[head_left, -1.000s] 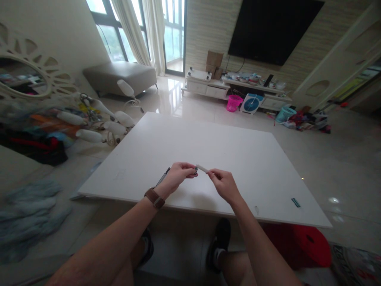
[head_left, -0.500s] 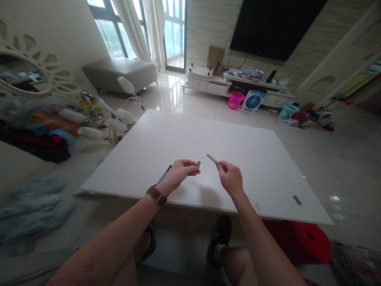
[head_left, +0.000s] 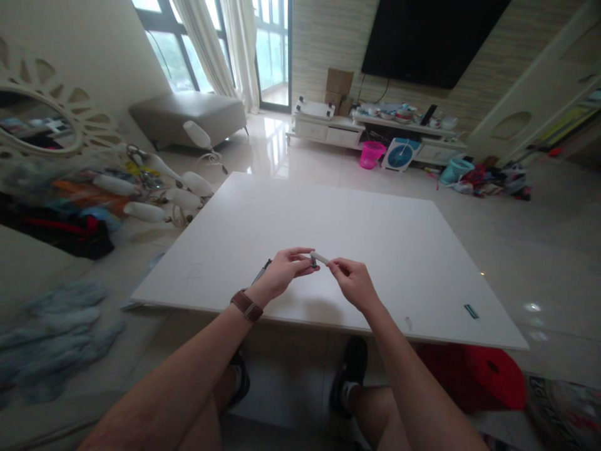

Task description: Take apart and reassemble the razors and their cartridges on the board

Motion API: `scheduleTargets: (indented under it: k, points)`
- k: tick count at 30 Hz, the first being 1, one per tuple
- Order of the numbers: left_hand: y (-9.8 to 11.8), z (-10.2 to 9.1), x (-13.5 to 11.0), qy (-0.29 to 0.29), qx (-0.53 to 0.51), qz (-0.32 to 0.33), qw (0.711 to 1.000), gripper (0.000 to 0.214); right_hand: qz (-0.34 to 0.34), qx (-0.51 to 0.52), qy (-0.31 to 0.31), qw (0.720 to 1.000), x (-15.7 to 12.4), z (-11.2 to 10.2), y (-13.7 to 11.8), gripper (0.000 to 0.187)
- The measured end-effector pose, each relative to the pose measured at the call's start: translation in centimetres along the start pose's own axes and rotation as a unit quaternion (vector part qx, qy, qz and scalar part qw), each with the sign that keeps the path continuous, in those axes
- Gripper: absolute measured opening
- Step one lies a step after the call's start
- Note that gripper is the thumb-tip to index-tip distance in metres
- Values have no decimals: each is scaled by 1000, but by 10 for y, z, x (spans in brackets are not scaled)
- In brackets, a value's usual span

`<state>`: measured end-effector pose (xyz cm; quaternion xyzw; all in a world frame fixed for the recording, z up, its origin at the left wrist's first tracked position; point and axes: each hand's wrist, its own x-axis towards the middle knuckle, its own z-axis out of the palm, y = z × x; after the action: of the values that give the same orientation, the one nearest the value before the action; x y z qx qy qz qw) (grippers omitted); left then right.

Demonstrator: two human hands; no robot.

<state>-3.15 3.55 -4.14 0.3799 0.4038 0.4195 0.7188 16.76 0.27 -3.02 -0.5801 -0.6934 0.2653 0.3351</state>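
My left hand (head_left: 287,271), with a brown watch strap on the wrist, is closed in a pinch on a small dark-green piece (head_left: 312,259) and also holds a dark pen-like tool (head_left: 260,273) that pokes out behind the palm. My right hand (head_left: 353,283) pinches a short white stick (head_left: 320,257). The stick's tip meets the small piece between both hands, just above the white tabletop (head_left: 352,232).
A small green piece (head_left: 471,311) lies near the table's front right corner. A red stool (head_left: 488,376) stands under that edge. White lamp parts and coloured clutter (head_left: 154,194) lie on the floor to the left, and a grey cloth (head_left: 51,338) lies nearer.
Half a second ago my hands were apart, with the stick lifted away to the right. They have now come back together, and the stick's tip touches the small piece again.
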Motion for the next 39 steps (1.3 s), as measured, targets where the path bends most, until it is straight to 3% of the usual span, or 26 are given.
scheduleTargets:
  k: [3,8,13,18,23,27,32,37,39]
  points:
    - [0,2,0,10,12,-2,1000,36,18,-18,-16,1000,0,0,2,34]
    - [4,5,-2,20,43,-3,999,34,30,-35,55,997,1,-3,3,36]
    - [6,5,-1,42,41,-2,998,29,-4,-27,-12,1000,0,-3,2,35]
    - [6,4,-1,58,60,-6,996,22,33,-58,59,996,1,-3,5,35]
    - [7,5,-2,46,62,1,997,16,7,-44,-7,999,0,3,1,35]
    - [7,7,-2,52,75,-8,996,16,47,-115,76,989,2,2,2,35]
    - [8,8,-3,46,75,-1,996,14,1,-78,3,997,2,0,4,35]
    - [6,6,-1,71,89,-8,993,15,62,-145,94,983,4,-7,7,34]
    - [5,5,0,67,89,-5,994,15,36,-102,71,992,3,-7,6,36]
